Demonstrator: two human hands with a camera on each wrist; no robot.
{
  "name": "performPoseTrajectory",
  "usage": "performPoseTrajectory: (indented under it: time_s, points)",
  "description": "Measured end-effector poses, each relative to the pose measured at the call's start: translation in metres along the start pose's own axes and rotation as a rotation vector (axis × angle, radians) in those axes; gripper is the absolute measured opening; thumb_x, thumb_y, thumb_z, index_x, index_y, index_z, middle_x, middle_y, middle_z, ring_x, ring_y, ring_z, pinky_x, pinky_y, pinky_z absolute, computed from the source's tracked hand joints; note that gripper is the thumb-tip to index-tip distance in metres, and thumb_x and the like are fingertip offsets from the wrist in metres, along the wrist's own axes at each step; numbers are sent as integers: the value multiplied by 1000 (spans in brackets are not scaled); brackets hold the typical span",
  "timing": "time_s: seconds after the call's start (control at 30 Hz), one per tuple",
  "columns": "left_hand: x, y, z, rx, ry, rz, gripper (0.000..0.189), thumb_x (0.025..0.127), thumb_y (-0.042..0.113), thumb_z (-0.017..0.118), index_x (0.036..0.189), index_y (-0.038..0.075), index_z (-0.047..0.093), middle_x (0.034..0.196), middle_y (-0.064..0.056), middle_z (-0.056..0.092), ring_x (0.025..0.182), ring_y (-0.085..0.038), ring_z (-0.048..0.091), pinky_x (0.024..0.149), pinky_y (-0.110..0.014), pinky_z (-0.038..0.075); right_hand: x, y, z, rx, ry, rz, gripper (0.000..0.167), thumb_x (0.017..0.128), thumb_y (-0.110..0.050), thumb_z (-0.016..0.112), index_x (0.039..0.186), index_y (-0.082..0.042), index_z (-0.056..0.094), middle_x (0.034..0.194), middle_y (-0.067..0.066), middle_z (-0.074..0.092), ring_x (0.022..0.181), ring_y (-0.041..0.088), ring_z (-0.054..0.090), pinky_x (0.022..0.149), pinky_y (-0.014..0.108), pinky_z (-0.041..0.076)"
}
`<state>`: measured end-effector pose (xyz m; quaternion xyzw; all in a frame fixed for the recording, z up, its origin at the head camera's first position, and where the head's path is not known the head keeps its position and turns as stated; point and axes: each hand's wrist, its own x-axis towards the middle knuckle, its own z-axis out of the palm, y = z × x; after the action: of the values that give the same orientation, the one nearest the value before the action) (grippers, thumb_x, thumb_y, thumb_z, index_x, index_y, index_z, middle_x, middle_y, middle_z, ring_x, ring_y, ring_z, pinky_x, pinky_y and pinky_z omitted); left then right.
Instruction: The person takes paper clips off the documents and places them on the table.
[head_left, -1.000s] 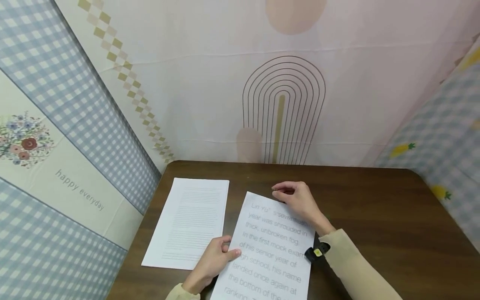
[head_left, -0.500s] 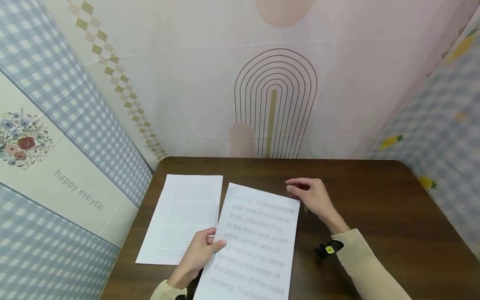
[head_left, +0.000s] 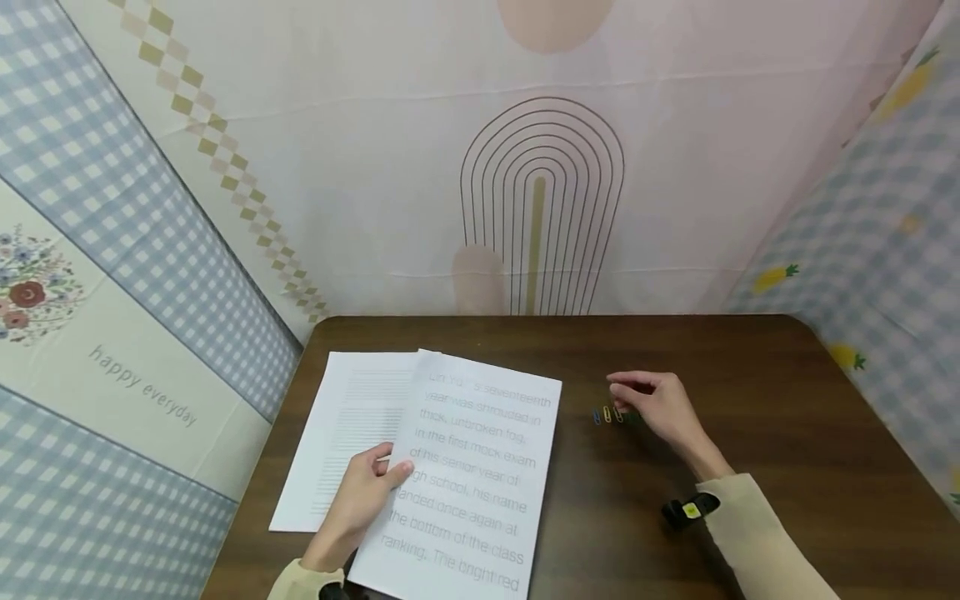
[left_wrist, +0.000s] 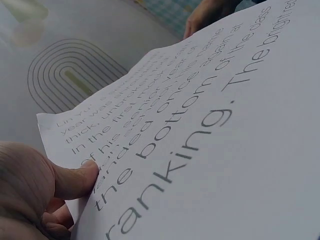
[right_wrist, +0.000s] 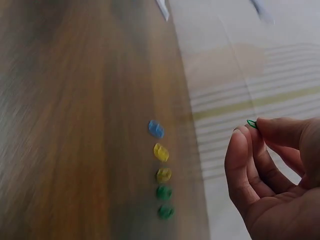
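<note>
My left hand [head_left: 354, 498] grips the left edge of a white paper [head_left: 468, 467] printed with large text. In the left wrist view its thumb [left_wrist: 75, 180] lies on top, the fingers partly hidden behind. The paper is tilted and overlaps a flatter paper stack [head_left: 341, 442] in the head view. My right hand [head_left: 666, 410] is above the table, pinching a small green paper clip [right_wrist: 252, 123] between thumb and fingertips. Below it in the right wrist view is a row of paper clips, including a blue one [right_wrist: 155, 129], a yellow one [right_wrist: 161, 152] and a green one [right_wrist: 165, 212].
The brown wooden table [head_left: 765, 417] ends at a patterned cloth wall [head_left: 375, 208]. Blue checked cloth hangs on both sides, the left piece [head_left: 247, 308] close to the table edge. Dark bands [head_left: 692, 510] with cameras sit on the wrists.
The left hand has carried the large-print paper left, over part of the other stack. The right hand has moved away to the right. Paper clips on the table have come into sight.
</note>
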<state>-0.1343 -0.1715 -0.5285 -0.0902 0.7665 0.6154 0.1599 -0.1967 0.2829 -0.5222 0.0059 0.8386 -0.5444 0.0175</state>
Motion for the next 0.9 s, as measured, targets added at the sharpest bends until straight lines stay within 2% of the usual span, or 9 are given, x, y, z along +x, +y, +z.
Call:
performPoseTrajectory:
  time_s: [0.13, 0.27, 0.4, 0.57, 0.9]
  points:
    - [2, 1, -12, -5, 44, -3, 37, 106, 6, 65, 141, -8, 62, 92, -16, 82, 75, -29, 82, 62, -35, 67, -6, 14, -8, -8, 15, 27, 34, 106, -14, 71, 133, 7, 73, 111, 27, 80, 81, 17, 78, 75, 34, 67]
    - [5, 2, -16, -21, 79, -15, 35, 106, 5, 65, 139, -7, 63, 92, -16, 82, 75, -29, 82, 62, -35, 66, -7, 26, -12, -35, 23, 52, 33, 107, -12, 69, 134, 7, 73, 113, 28, 80, 80, 13, 78, 73, 32, 67]
    - [9, 1, -11, -40, 103, -12, 31, 106, 4, 65, 135, -7, 65, 93, -16, 82, 76, -28, 82, 61, -34, 65, -4, 32, -13, -92, 19, 54, 32, 108, -13, 69, 134, 5, 74, 115, 27, 80, 80, 13, 77, 72, 30, 66]
    - [14, 0, 1, -40, 115, -9, 29, 107, 5, 65, 134, -6, 66, 92, -15, 83, 75, -26, 82, 61, -32, 65, 1, 37, -10, -166, 17, 54, 28, 108, -13, 68, 131, 3, 76, 108, 24, 81, 77, 13, 74, 67, 29, 64]
    - [29, 7, 11, 47, 183, -11, 36, 107, 8, 64, 140, -8, 63, 90, -15, 82, 70, -20, 79, 59, -31, 63, 4, 45, -2, -308, 22, 55, 21, 105, -13, 72, 121, -3, 82, 96, 13, 82, 79, 16, 70, 63, 27, 55]
